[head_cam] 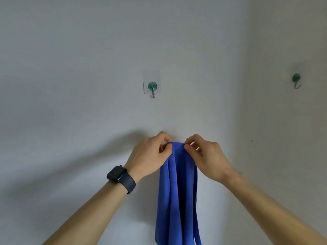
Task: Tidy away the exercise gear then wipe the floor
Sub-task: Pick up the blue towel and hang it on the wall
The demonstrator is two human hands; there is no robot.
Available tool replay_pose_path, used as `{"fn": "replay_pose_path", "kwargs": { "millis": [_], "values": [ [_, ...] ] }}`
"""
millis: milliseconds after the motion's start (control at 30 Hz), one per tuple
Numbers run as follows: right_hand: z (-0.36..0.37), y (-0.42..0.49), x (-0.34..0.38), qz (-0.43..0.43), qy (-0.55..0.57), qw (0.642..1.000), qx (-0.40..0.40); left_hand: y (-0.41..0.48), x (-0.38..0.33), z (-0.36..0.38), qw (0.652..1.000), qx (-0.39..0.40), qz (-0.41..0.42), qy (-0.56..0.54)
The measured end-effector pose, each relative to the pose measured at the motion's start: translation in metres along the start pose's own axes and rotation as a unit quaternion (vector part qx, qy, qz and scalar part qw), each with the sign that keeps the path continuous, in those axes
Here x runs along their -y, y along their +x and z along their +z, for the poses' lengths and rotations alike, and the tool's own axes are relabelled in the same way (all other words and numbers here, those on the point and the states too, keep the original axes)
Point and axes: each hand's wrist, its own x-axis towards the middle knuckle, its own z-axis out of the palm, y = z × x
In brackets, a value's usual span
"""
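Head view: blue cloth (178, 191) at 6 o'clock, lower end cut off by the frame edge. Can't tell if its top hangs on anything. Left hand (152, 156) and right hand (207, 156) each pinch the cloth's top fold, thumbs in front, other fingertips hidden. Two green hooks: middle hook (152, 87) at 12 o'clock from the hands, side hook (296, 80) at 2 o'clock. One dark watch (120, 175), left wrist.
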Motion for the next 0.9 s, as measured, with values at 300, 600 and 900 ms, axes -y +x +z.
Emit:
{"fn": "replay_pose_path", "kwargs": {
  "millis": [300,600,900],
  "values": [
    [0.001,0.066,0.0,-0.165,-0.086,0.979,-0.084,0.041,0.032,-0.048,0.95,-0.089,0.146,0.261],
    [-0.018,0.145,0.053,-0.195,-0.121,0.96,-0.164,0.098,0.038,-0.097,0.861,-0.296,0.161,0.381],
    [0.014,0.156,0.049,-0.15,-0.16,0.967,-0.129,0.104,0.045,-0.069,0.887,-0.295,0.083,0.345]
  ]
}}
